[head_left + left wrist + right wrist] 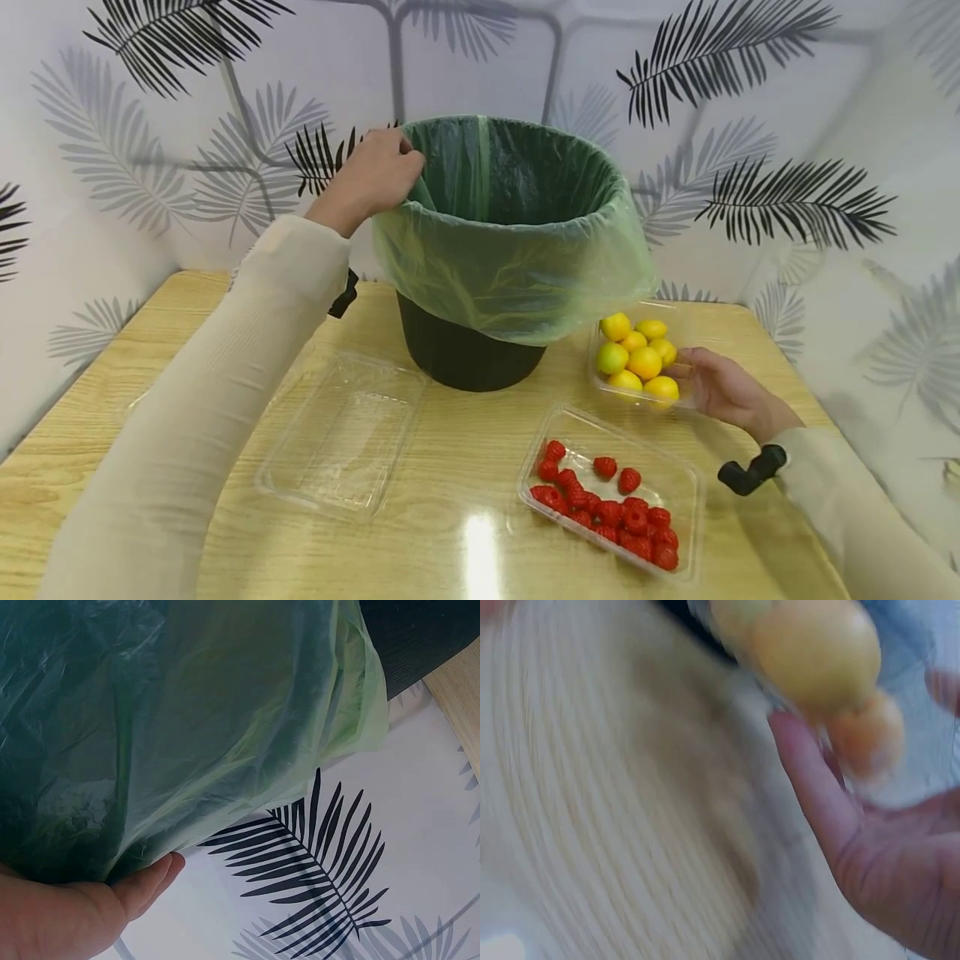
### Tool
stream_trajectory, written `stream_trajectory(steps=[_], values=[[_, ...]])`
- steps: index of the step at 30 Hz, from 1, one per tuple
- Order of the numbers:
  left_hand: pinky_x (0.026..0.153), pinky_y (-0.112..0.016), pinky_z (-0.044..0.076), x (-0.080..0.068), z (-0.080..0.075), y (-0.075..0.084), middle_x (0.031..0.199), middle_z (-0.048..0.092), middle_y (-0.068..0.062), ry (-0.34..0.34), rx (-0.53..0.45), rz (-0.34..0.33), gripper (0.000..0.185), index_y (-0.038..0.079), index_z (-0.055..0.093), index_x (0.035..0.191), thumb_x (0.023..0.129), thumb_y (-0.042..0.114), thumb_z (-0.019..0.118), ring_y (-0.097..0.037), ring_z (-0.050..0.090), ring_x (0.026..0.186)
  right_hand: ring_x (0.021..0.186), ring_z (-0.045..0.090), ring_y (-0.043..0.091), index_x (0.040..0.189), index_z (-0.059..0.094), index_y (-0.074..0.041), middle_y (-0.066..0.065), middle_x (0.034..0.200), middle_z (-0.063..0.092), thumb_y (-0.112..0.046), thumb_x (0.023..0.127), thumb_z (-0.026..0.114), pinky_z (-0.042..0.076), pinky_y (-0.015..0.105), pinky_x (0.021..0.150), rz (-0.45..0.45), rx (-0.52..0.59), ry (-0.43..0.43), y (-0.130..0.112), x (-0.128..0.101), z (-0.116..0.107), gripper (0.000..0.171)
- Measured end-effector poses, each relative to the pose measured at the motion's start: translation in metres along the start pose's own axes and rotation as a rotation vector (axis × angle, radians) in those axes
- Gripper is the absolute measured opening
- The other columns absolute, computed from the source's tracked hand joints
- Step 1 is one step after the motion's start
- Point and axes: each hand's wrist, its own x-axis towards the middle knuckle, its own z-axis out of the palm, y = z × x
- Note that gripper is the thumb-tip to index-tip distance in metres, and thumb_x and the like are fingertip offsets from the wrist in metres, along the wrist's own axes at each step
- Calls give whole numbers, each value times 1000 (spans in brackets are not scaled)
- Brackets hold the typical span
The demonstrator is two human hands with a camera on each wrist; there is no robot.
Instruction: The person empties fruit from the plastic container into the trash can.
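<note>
Head view, left hand (pixel 378 175): fingers curled over the rim of the green bag (pixel 510 242) lining the black bin (pixel 465 354), which stands mid-bench (pixel 97 375).
Head view, right hand (pixel 723 387): fingers loosely spread, touching the tray of yellow fruit (pixel 639 358) right of the bin.
Head view, nearer: tray of red berries (pixel 611 500); empty clear tray (pixel 341 433).
Left wrist view: thumb (pixel 146 881) pinches the bag film (pixel 187 727); patterned wall behind.
Right wrist view: blurred; open fingers (pixel 810 780) beside yellow fruit (pixel 817 652) over the bench (pixel 592 787).
</note>
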Motion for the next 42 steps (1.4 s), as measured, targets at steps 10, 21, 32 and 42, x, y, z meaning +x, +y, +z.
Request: stream_trajectory(steps=[10, 21, 32, 42], values=[[54, -29, 31, -1, 0, 1, 58, 29, 2, -2, -1, -11, 23, 13, 36, 80, 99, 20, 25, -12, 25, 48, 94, 58, 18, 129, 31, -20, 1, 111, 46, -34, 96, 52, 56, 39, 80, -96, 268, 554, -31, -4, 40, 42], [49, -27, 27, -1, 0, 3, 54, 25, 4, -16, -3, -2, 30, 12, 34, 71, 98, 17, 24, -11, 21, 45, 108, 49, 15, 132, 30, -28, -2, 116, 45, -33, 89, 66, 49, 39, 98, -228, 528, 686, -76, -5, 70, 56], [94, -39, 37, -4, -3, 3, 137, 34, -19, -50, 2, -34, 52, -1, 25, 144, 100, 25, 18, -27, 43, 109, 116, 45, 12, 127, 43, -25, -3, 117, 46, -32, 85, 72, 38, 34, 110, -354, 497, 712, -128, -3, 97, 51], [115, -47, 24, -5, -2, 5, 159, 7, -16, -55, 9, -52, 59, 1, 8, 152, 100, 29, 17, -30, 13, 146, 121, 47, 15, 128, 45, -25, -4, 125, 47, -30, 82, 76, 35, 36, 112, -416, 432, 750, -160, 14, 116, 56]])
